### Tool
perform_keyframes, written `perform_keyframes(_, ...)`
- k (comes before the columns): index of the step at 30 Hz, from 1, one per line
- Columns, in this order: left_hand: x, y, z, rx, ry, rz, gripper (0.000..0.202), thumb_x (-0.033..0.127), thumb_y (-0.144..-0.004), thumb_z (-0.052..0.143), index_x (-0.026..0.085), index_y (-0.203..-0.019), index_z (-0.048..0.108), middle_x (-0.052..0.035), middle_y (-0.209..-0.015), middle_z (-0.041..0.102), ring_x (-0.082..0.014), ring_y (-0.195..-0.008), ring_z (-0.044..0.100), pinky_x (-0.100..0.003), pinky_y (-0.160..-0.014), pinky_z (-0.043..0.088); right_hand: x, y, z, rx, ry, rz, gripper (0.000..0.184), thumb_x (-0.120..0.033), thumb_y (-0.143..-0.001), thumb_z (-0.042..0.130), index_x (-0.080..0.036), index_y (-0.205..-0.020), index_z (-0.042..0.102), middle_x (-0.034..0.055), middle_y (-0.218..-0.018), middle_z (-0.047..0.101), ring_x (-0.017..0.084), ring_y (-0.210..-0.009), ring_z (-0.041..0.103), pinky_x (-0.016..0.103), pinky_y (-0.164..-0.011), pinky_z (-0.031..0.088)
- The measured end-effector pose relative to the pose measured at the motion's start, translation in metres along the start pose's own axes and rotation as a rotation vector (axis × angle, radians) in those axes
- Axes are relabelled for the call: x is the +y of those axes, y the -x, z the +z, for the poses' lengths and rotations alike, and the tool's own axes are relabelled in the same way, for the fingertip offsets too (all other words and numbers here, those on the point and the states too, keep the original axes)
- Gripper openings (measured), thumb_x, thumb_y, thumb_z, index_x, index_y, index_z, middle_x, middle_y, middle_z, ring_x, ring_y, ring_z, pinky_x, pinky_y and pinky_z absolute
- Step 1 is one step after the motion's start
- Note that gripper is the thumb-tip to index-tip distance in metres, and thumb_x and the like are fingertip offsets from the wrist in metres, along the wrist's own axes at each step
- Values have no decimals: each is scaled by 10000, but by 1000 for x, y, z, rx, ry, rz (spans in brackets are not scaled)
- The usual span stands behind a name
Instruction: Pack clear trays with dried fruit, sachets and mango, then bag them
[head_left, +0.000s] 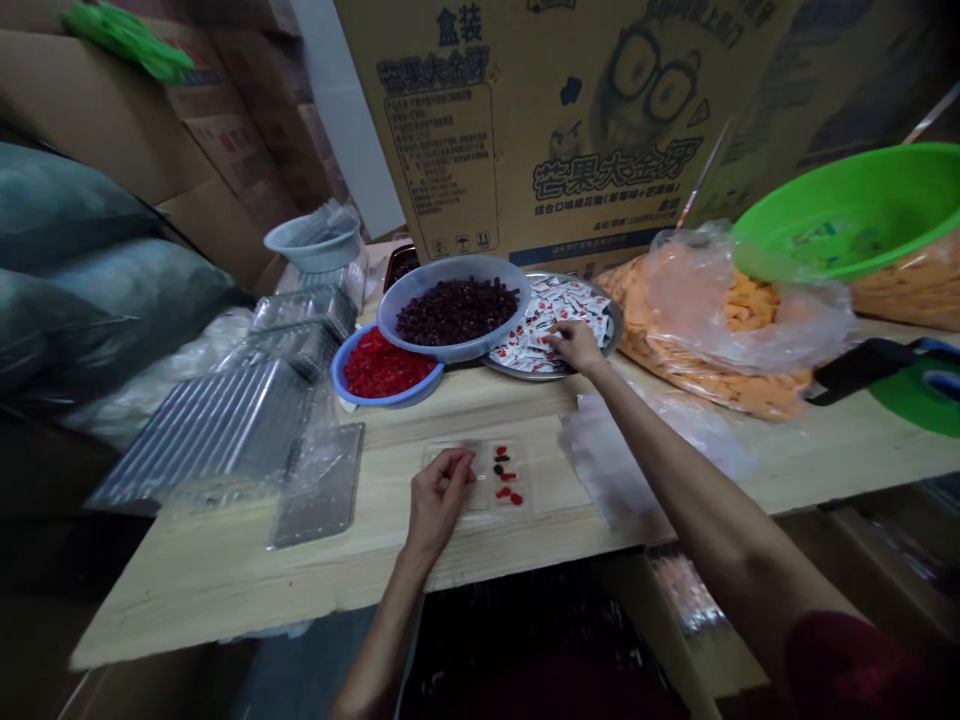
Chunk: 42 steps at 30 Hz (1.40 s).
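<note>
My left hand [441, 492] rests over the left half of a clear plastic tray [486, 505], thumb and fingers drawn together; what they grip, if anything, is hidden. In the tray's right half lie several small red pieces [516, 497] and dark pieces [499, 469]. My right hand [576, 345] reaches into a round metal plate [616, 325] heaped with small white-and-red printed sachets [570, 300], its fingertips pinched on a sachet. Left of that plate, a pale bowl [480, 350] of dark pieces overlaps a blue bowl [356, 400] of red pieces.
Stacked clear trays [217, 430] and a flat plastic sheet [319, 490] lie at left. At right are thin plastic bags [615, 460], a large bag of orange pieces [727, 375] and a green basin [862, 210]. A big carton [525, 120] stands behind the table [262, 590].
</note>
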<state>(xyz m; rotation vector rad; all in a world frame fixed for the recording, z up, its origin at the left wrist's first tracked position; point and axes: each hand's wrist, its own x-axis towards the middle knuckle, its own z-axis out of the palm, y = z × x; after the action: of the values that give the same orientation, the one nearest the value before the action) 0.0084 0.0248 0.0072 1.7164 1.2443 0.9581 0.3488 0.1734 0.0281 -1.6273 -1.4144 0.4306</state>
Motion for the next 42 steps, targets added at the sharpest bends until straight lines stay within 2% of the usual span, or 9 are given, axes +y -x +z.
perform_keyframes(3, 8, -8, 4, 75, 88, -11, 279, 456, -948, 576, 212, -995, 703, -18, -794, 686, -162, -760, 636, -277, -744, 518, -13, 36, -13, 34, -148, 2, 329, -476, -832, 687, -148, -860, 696, -2, -644, 582, 137, -592, 543, 300, -614, 533)
perform_keyframes(7, 34, -20, 21, 28, 300, 6, 423, 436, -897, 656, 198, -1245, 616, -88, -1165, 700, -134, -828, 645, -236, -701, 520, -50, 115, -2, -186, -455, 21, 394, -515, -802, 756, -155, -963, 737, 24, -743, 673, 138, -625, 589, 301, -629, 550)
perform_keyframes(12, 35, -32, 14, -44, 369, -17, 303, 395, -856, 710, 134, -1011, 708, -28, -786, 687, -91, -604, 549, -203, -568, 447, -77, 190, 30, -330, -581, 80, 336, -473, -831, 755, -186, -1004, 776, 53, -898, 730, 180, -785, 670, 330, -736, 572)
perform_keyframes(16, 6, -39, -16, -20, 196, 15, 244, 337, -875, 677, 130, -993, 730, -36, -804, 711, -107, -640, 569, -218, -610, 447, -71, 224, 62, -323, -417, -86, 252, -352, -934, 647, -223, -1116, 766, 89, -1067, 670, 214, -1021, 651, 358, -866, 555)
perform_keyframes(21, -16, -53, -20, -236, -228, 94, 143, 191, -857, 629, 152, -949, 732, -38, -848, 722, -152, -765, 623, -256, -729, 461, -71, 263, 109, -259, 43, -406, 336, -165, -1016, 426, -194, -1143, 735, 109, -1037, 646, 226, -1008, 590, 369, -900, 523)
perform_keyframes(25, -21, -58, -2, -372, -436, 184, 145, 156, -850, 615, 171, -932, 733, -53, -911, 716, -194, -872, 632, -307, -831, 466, -71, 278, 112, -190, 250, -506, 281, -191, -965, 581, -146, -1221, 688, 145, -1203, 643, 283, -1186, 517, 432, -1021, 450)
perform_keyframes(30, -31, -54, 10, -232, -434, 249, 147, 173, -823, 679, 156, -961, 726, -85, -1005, 656, -226, -1002, 597, -341, -916, 465, -66, 275, 96, -189, 297, -511, 205, -274, -936, 671, -212, -1126, 716, 88, -1184, 679, 273, -1217, 507, 444, -1029, 363)
perform_keyframes(35, -35, -41, 7, -254, -438, 302, 113, 161, -888, 611, 163, -868, 723, -75, -927, 654, -215, -944, 592, -351, -898, 460, -69, 272, 94, -171, 307, -425, 103, -235, -935, 669, -223, -1017, 731, 65, -1120, 696, 266, -1187, 525, 447, -1022, 324)
perform_keyframes(42, -29, -5, -14, 81, -327, 307, 170, 250, -972, 542, 177, -996, 694, -79, -1011, 677, -210, -1021, 609, -359, -944, 463, -68, 263, 73, -152, 263, -465, 181, -287, -979, 605, -241, -1130, 696, 50, -1287, 673, 250, -1325, 495, 505, -1187, 176)
